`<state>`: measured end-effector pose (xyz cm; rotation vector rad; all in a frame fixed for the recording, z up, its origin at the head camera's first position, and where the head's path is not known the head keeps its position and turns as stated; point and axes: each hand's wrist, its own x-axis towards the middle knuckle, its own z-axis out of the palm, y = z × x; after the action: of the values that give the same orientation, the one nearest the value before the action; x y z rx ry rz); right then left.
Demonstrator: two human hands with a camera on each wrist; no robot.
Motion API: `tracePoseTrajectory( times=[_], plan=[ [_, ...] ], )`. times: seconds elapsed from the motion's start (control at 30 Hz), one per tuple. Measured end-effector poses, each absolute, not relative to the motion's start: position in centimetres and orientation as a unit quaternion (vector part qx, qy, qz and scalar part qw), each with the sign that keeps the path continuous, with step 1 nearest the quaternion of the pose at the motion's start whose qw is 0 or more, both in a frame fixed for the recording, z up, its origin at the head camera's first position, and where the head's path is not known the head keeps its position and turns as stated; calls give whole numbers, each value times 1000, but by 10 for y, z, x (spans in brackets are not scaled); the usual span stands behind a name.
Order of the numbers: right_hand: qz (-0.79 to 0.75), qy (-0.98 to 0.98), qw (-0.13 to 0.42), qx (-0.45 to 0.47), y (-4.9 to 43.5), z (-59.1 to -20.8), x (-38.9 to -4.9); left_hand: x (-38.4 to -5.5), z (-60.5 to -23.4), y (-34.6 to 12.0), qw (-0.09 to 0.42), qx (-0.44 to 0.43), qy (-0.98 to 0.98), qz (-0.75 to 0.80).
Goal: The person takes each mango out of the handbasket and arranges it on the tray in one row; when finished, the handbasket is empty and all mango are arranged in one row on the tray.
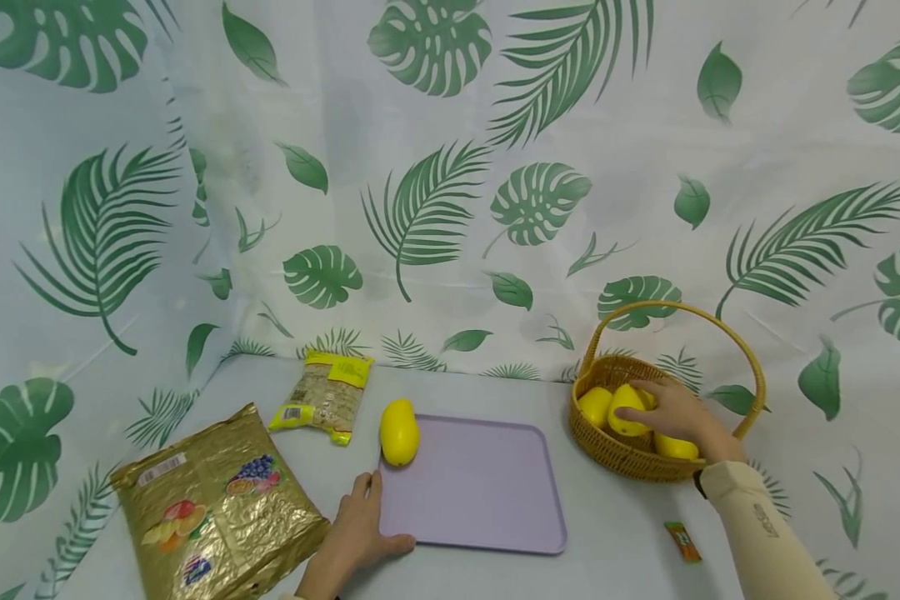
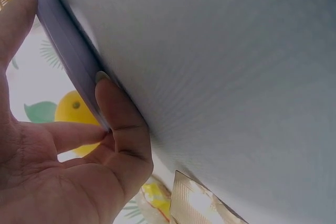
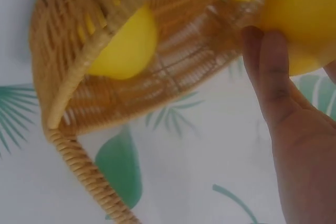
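My right hand (image 1: pixel 675 408) reaches into a wicker basket (image 1: pixel 622 458) and grips a yellow mango (image 1: pixel 627 410) between thumb and fingers. Up close in the right wrist view, that mango (image 3: pixel 310 19) sits against the fingers (image 3: pixel 274 61), partly cut off by the frame. Two more mangoes lie in the basket, one at the left (image 1: pixel 595 407) and one at the right (image 1: pixel 675 447). With my left hand (image 1: pixel 360 525) I hold the near left corner of a lilac tray (image 1: pixel 472 492), thumb at its front edge. Another mango (image 1: pixel 400 432) rests on the tray's far left corner.
Left of the tray lies a large gold foil bag (image 1: pixel 225 508) with fruit pictures. Behind it is a clear and yellow packet (image 1: pixel 326 392). A small orange and green wrapped snack (image 1: pixel 682 542) lies before the basket, whose tall handle (image 1: pixel 750 367) arches overhead. Leaf-print cloth hangs behind.
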<state>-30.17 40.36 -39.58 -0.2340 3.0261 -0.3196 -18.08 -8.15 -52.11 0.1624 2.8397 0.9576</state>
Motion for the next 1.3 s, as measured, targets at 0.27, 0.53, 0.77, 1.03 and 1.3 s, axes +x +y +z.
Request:
tracePoseTrajectory(
  times=[0.27,0.53,0.77,1.03,1.3],
  plan=[
    [-139,985,25,-103,386,-398,-296,-180,-521,-82,60,58,942,325],
    [-180,978,7,-107,360,-402,-284,-180,-520,-82,58,59,943,322],
    [-219,969,-26,-112,333,-406,-275,-180,-520,-82,57,58,943,322],
    [-242,958,-41,-146,297,-412,-273,-179,-521,-82,57,61,944,320],
    [-280,943,-27,-176,261,-421,-279,-179,-522,-81,48,64,944,319]
  ],
)
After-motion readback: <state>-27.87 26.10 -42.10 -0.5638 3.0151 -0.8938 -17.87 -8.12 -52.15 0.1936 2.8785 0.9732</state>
